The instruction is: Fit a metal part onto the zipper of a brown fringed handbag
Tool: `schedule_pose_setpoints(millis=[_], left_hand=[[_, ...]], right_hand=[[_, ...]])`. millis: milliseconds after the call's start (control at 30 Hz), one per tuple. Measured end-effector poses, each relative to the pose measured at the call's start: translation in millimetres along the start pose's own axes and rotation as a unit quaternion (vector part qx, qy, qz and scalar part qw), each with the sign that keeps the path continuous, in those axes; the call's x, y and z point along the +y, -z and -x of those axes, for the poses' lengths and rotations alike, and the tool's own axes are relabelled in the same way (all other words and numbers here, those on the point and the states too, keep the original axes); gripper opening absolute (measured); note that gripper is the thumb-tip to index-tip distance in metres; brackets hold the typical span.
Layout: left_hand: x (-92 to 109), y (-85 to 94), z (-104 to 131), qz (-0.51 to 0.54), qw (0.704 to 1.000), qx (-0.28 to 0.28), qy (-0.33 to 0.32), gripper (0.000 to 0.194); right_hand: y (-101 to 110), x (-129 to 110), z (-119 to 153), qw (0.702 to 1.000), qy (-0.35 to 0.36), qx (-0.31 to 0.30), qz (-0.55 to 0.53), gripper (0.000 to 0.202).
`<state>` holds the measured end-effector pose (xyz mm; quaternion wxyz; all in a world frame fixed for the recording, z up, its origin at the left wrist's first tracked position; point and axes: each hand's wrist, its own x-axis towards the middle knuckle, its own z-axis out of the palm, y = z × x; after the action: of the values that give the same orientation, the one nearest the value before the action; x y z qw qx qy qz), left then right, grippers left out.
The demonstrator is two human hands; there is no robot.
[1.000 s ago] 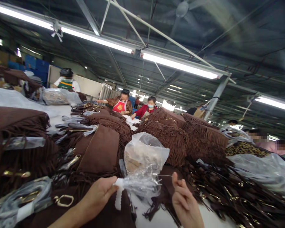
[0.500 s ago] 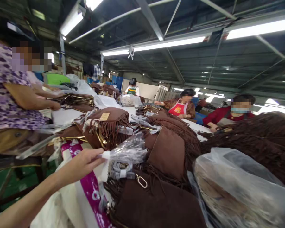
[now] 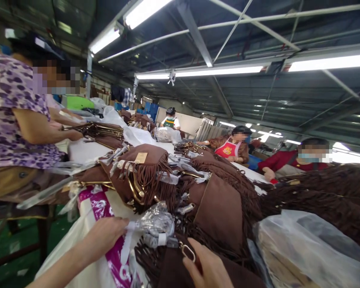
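Note:
My left hand [image 3: 109,236] is closed on the gathered end of a clear plastic wrap [image 3: 156,221], left of the nearest brown fringed bag. The wrap lies against a grey wrapped strap [image 3: 161,240] with a white band. At the bottom centre, my right hand [image 3: 205,264] has its thumb and fingers apart around a gold clasp [image 3: 187,252] on the dark brown bag [image 3: 174,266]; whether they touch it is unclear. Behind it lies another brown bag [image 3: 220,214] with a smooth flap.
Fringed bags [image 3: 147,164] are heaped ahead, one with a tan tag. A plastic-covered bundle [image 3: 306,248] sits at right, beside a dark fringe pile [image 3: 327,192]. Purple printed plastic [image 3: 112,240] runs along the table edge. A person [image 3: 21,116] stands at left; others work across the table.
My right hand has come into view at the clasp. My left hand has moved lower, and the plastic wrap in it is now bunched closer to the strap. The view has shifted slightly.

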<state>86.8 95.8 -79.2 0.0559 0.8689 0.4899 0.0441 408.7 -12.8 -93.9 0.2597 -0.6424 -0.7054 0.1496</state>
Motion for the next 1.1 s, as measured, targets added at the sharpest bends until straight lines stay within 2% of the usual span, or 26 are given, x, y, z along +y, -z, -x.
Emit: schedule_pose_setpoints(millis=[100, 167, 300, 400, 467, 567, 667, 733, 800, 867, 900, 1000, 1033, 1100], left_hand=[[2.1, -0.4, -0.6, -0.002, 1.000, -0.004, 0.006, 0.035], [3.0, 0.1, -0.8, -0.002, 1.000, -0.007, 0.006, 0.034], [13.7, 0.8, -5.2, -0.030, 0.999, -0.029, 0.008, 0.033], [32.8, -0.6, -13.1, -0.042, 0.998, -0.027, -0.030, 0.032], [47.1, 0.1, -17.6, -0.035, 0.998, -0.020, -0.056, 0.031], [65.3, 8.8, -19.5, -0.040, 0.997, 0.009, -0.068, 0.030], [87.6, 25.7, -15.9, -0.033, 0.991, 0.063, -0.110, 0.047], [112.6, 35.5, -12.2, 0.013, 0.978, 0.087, -0.187, 0.044], [145.2, 38.5, -10.9, 0.076, 0.950, 0.094, -0.287, 0.043], [178.2, 33.0, -16.4, 0.115, 0.921, 0.083, -0.364, 0.042], [192.3, 27.7, -22.3, 0.120, 0.914, 0.068, -0.381, 0.038], [217.8, 9.0, -47.7, 0.118, 0.925, 0.007, -0.361, 0.015], [221.0, 3.7, -56.2, 0.127, 0.931, -0.006, -0.342, 0.011], [222.5, -3.9, -69.7, 0.168, 0.938, -0.010, -0.304, 0.009]], right_hand=[[-20.7, -7.7, -24.0, 0.993, -0.029, -0.013, 0.111, 0.016], [-20.0, -2.3, -20.7, 0.992, -0.043, -0.025, 0.118, 0.014], [2.6, 26.6, 17.2, 0.994, -0.050, -0.032, 0.088, 0.012], [20.3, 49.0, 51.6, 0.996, -0.070, -0.015, 0.062, 0.014], [28.9, 55.6, 69.9, 0.995, -0.083, -0.001, 0.058, 0.018], [40.0, 47.7, 85.7, 0.991, -0.098, 0.027, 0.087, 0.021], [52.1, 24.8, 87.5, 0.984, -0.097, 0.065, 0.137, 0.019], [59.2, 9.1, 83.9, 0.982, -0.081, 0.077, 0.152, 0.016], [62.8, -0.8, 79.7, 0.985, -0.061, 0.083, 0.140, 0.014], [62.3, -2.5, 76.9, 0.988, -0.043, 0.099, 0.107, 0.015], [61.3, -0.5, 76.2, 0.989, -0.036, 0.113, 0.083, 0.015], [60.6, 11.4, 77.5, 0.983, -0.066, 0.156, -0.074, 0.023], [62.2, 15.4, 78.7, 0.968, -0.091, 0.163, -0.167, 0.032], [68.2, 21.4, 81.2, 0.905, -0.130, 0.163, -0.370, 0.051]])
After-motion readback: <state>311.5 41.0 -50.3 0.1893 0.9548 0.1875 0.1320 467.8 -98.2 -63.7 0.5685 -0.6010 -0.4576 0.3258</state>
